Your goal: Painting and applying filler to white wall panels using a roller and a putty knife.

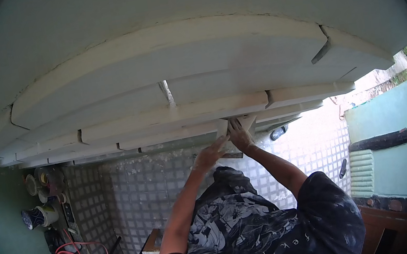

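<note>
Evidently the step in hand is close handwork at a pale, angular, flat-faced piece [221, 127], which sits at the lower edge of the long, white, stepped slabs [175, 114], ahead of the person. The right hand [239, 136] lies over it with fingers extended; the left hand [210, 154] reaches in just beside, its fingertips near the piece's lower edge. Whether either grip is closed on anything, I cannot tell. The next move probably calls for steady, even pressure from both hands. Pale lettering and a grey print mark the black, dust-smudged T-shirt [270, 222]; no brand label is legible elsewhere.
</note>
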